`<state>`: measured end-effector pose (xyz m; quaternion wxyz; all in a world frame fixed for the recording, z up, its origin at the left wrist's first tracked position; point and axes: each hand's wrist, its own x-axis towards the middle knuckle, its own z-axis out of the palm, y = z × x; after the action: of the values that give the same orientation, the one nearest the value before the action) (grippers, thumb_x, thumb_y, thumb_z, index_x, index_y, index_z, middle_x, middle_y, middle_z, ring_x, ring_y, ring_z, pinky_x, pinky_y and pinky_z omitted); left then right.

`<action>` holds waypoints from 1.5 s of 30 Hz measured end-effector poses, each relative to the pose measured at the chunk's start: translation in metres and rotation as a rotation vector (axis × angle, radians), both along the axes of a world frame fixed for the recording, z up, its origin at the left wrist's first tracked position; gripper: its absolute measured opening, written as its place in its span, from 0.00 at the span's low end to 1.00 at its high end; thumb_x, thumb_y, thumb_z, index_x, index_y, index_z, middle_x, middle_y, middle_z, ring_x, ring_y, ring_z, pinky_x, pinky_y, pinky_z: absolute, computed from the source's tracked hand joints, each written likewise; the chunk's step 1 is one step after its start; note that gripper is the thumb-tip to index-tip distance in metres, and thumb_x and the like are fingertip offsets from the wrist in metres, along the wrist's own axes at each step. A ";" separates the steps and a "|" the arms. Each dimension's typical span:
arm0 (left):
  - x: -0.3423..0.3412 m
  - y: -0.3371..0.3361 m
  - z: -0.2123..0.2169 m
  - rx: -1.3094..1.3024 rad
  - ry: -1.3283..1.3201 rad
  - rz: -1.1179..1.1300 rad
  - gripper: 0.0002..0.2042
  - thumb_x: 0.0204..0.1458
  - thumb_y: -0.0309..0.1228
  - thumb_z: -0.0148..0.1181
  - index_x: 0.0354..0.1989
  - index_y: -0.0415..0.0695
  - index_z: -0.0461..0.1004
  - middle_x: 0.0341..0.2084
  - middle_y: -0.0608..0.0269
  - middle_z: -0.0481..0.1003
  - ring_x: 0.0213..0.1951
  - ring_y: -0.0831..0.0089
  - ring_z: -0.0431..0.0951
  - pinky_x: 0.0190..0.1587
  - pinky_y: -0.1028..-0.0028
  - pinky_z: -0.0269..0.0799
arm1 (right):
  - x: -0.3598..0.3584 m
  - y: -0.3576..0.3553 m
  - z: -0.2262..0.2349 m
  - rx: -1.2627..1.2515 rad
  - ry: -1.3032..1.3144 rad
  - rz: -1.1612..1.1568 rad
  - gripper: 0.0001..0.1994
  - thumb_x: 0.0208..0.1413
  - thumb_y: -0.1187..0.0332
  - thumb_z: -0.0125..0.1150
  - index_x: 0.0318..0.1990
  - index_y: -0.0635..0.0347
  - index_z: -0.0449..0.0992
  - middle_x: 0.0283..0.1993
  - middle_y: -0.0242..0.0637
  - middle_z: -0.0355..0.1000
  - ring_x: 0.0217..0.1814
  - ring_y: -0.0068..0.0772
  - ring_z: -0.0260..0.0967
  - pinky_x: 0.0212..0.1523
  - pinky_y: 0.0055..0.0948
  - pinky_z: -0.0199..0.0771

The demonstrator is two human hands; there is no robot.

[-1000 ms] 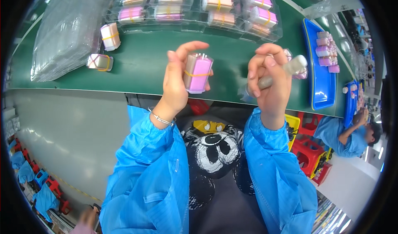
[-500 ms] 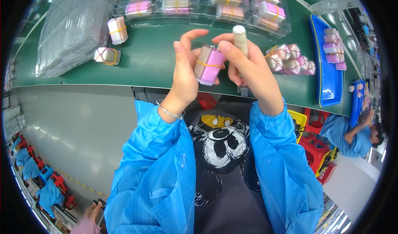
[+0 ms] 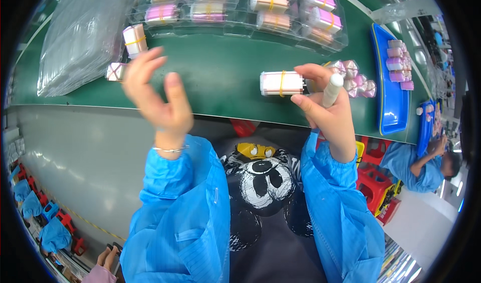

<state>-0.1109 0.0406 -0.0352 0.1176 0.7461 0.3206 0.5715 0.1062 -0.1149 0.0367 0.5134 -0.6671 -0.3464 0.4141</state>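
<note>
In my right hand (image 3: 328, 102), thumb and fingers pinch one end of a small white block with brownish-pink edges (image 3: 270, 83), bound by a yellow rubber band. The same hand also holds a whitish, round-ended pen-like stick (image 3: 332, 90), which leans up out of its grip. My left hand (image 3: 159, 95) is raised over the table's near edge, smeared a little by motion, its fingers apart and nothing in it. Near its fingertips are a small block with a crossed end (image 3: 115, 71), partly hidden, and an upright banded block (image 3: 135, 40).
Clear plastic trays (image 3: 220, 28) with banded pink and cream blocks stand at the back. Plastic-wrapped trays (image 3: 82, 37) are stacked at left. More blocks (image 3: 353, 77) lie beyond my right hand, beside a blue tray (image 3: 391, 117). A co-worker (image 3: 421, 165) sits far right.
My left hand has let go of the block and swung left toward the loose blocks. My right hand now holds the block, turned sideways, and has moved right and nearer.
</note>
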 end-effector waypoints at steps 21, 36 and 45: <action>-0.018 0.000 -0.003 -0.294 -0.207 -0.187 0.26 0.47 0.19 0.67 0.56 0.38 0.66 0.50 0.56 0.72 0.49 0.68 0.74 0.52 0.70 0.70 | 0.005 0.001 0.011 0.462 -0.371 -0.228 0.15 0.57 0.78 0.49 0.52 0.67 0.70 0.58 0.51 0.68 0.31 0.28 0.71 0.39 0.23 0.71; 0.062 -0.038 0.007 -0.613 0.077 -0.804 0.24 0.43 0.21 0.67 0.51 0.42 0.70 0.35 0.58 0.73 0.33 0.65 0.75 0.39 0.70 0.73 | -0.014 0.058 -0.002 0.846 0.093 0.152 0.16 0.62 0.70 0.48 0.54 0.69 0.63 0.37 0.49 0.71 0.13 0.16 0.59 0.14 0.16 0.55; 0.060 -0.032 0.006 -0.629 0.096 -0.854 0.22 0.44 0.21 0.67 0.50 0.41 0.71 0.32 0.59 0.73 0.32 0.67 0.74 0.37 0.70 0.73 | -0.015 0.066 0.003 0.752 0.147 0.322 0.15 0.60 0.72 0.51 0.52 0.69 0.66 0.29 0.40 0.70 0.16 0.13 0.56 0.17 0.16 0.58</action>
<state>-0.0513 0.0089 -0.0287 0.5429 0.7643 0.1493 0.3143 0.0911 -0.0487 0.0401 0.6733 -0.3392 -0.5358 0.3801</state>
